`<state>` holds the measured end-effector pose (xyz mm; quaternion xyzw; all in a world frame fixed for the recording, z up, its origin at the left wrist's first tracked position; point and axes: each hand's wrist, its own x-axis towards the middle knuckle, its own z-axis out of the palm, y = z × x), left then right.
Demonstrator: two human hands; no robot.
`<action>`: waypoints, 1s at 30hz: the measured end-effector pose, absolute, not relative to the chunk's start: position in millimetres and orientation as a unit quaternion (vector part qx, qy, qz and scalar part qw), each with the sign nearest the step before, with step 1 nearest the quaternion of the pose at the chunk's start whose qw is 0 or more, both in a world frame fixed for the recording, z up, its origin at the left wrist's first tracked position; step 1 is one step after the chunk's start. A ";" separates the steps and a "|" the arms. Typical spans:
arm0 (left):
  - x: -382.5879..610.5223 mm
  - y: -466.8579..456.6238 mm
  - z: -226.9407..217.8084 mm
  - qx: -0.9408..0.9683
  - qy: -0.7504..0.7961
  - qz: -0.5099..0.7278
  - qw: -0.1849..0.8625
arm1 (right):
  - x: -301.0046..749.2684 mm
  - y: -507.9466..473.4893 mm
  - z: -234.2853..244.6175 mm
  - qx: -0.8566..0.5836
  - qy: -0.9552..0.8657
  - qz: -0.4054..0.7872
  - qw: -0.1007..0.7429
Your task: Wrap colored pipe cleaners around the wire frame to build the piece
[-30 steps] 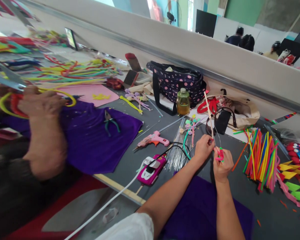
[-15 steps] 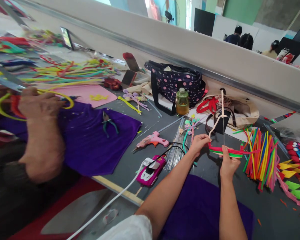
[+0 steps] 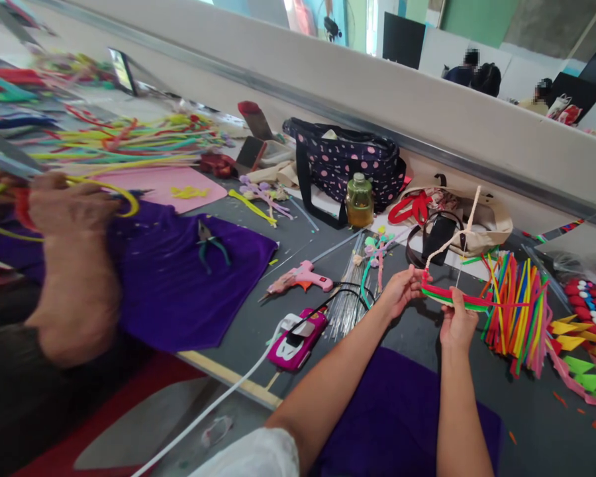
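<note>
Over the table, both hands hold a small frame of pipe cleaners, with red, green and pale strands side by side along its lower edge. A twisted cream stem rises from its left corner to a forked tip, and a thin wire-like line runs down from the fork. My left hand pinches the red-wrapped left corner with its fingertips. My right hand grips the strands near their middle, thumb on top. Loose red ends stick out to the right, over a bundle of colourful pipe cleaners.
A pink glue gun, a magenta power strip and clear glue sticks lie left of my hands. Behind stand a green bottle and a dotted bag. A co-worker's hand holds scissors and a yellow loop at far left.
The pipe-cleaner frame has tilted, its cream tip swinging right. My left hand has shifted slightly right, its fingers looser at the corner. My right hand keeps its grip.
</note>
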<state>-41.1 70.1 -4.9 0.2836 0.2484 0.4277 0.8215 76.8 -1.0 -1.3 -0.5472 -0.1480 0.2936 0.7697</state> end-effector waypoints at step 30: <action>-43.0 71.2 -5.8 0.254 0.233 0.456 0.821 | 73.8 -0.1 0.3 -0.536 -0.123 0.380 0.744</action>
